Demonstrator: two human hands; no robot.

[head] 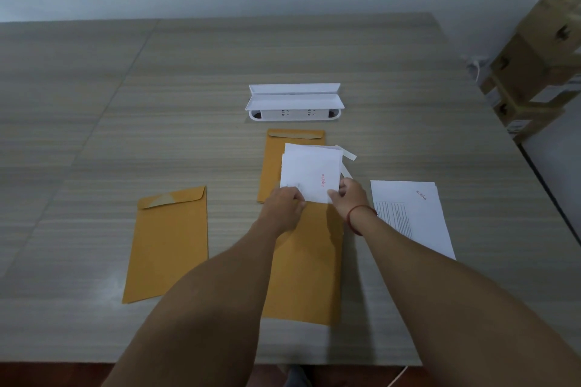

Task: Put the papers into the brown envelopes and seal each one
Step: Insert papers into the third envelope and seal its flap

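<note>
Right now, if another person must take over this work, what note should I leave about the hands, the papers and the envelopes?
Left hand: fingers hold the lower left of the paper stack at the mouth of the middle envelope.
Right hand: fingers pinch the stack's lower right corner.
The papers are only partly inside; most of the stack sticks out.
Left envelope: flat on the table, flap folded down, looks finished.
Far envelope: lies under the stack, flap also down.
Remaining papers: beside the right wrist, not yet packed.
Left to do: push the stack in, seal, then pack the remaining papers.
</note>
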